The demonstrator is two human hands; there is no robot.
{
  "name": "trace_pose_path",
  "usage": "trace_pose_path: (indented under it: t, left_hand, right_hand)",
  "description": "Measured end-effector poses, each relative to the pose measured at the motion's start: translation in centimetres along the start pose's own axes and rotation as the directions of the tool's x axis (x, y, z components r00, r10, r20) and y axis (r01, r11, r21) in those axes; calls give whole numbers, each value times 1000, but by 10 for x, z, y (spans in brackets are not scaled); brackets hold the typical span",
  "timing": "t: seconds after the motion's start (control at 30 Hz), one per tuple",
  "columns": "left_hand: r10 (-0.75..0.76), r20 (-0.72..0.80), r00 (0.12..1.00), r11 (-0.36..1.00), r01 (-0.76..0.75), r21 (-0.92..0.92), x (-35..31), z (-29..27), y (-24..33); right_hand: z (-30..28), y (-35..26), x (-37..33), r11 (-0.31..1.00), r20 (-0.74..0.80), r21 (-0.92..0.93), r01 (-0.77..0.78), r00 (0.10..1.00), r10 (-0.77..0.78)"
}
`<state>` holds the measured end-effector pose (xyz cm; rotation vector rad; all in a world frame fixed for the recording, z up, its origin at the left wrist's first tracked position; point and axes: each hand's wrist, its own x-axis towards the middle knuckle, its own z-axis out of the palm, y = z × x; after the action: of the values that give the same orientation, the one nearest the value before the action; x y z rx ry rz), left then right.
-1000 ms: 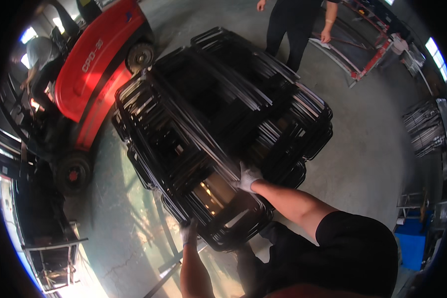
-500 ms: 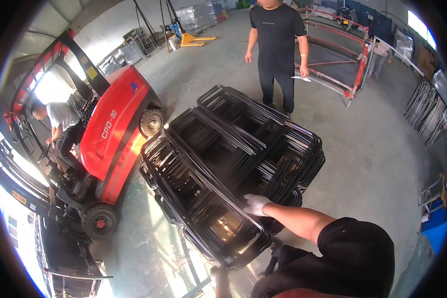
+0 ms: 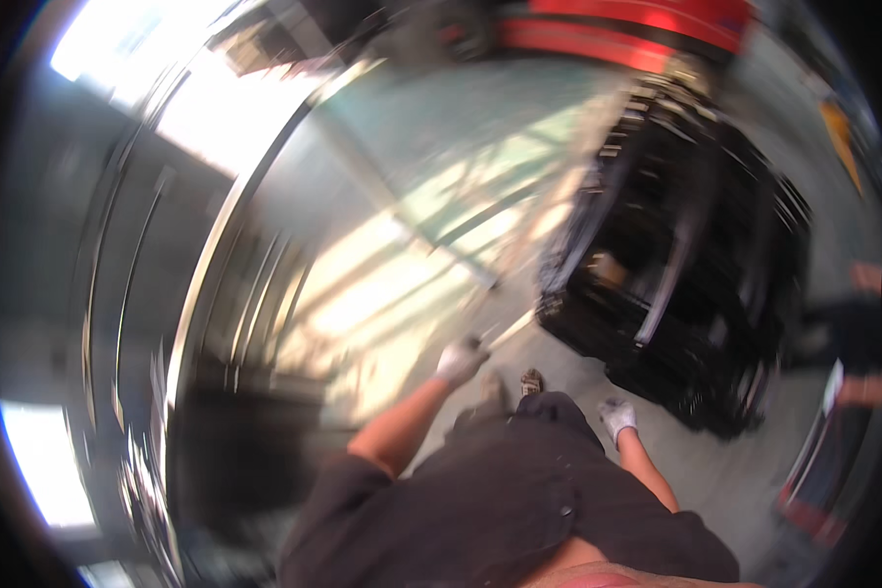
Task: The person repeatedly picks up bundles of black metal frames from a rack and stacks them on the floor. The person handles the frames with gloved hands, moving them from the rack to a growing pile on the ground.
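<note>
While the view blurs, the gloved left hand (image 3: pixel 458 360) closes its fingers on a thin pale rod (image 3: pixel 510 329) beside the stacked black metal frames (image 3: pixel 686 265); the right hand (image 3: pixel 616 416) hangs free, fingers' state unclear. The stack looks untouched, work barely begun.

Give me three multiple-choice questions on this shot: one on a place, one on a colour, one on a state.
1. Where is the black rack stack?
A right of the person
B behind a wall
C on a table

2. What colour are the gloves on the left hand and right hand?
A blue
B white
C green

3. How is the picture?
A sharp
B motion-blurred
C dark throughout

A: the stack fills the right side.
B: both gloves show white.
B: floor and walls are streaked.
</note>
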<state>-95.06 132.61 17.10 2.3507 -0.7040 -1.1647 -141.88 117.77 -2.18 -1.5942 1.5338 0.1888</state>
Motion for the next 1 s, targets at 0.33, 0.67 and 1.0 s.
trace_pose_path:
  t: [0.33,0.67,1.0]
  left_hand:
    - [-429,-382,819,807,158,-569,-253,23,-92]
    - [-645,-523,557,547,-142,-825,-352,6,-155]
    - [-404,-775,487,755,-302,-583,-406,-141,-291]
  right_hand:
    - [28,-338,-25,698,444,17,716,620,-647]
    - [184,-594,-306,489,708,386,783,89,-700]
    - [448,-720,-475,374,654,142,917,196,-730]
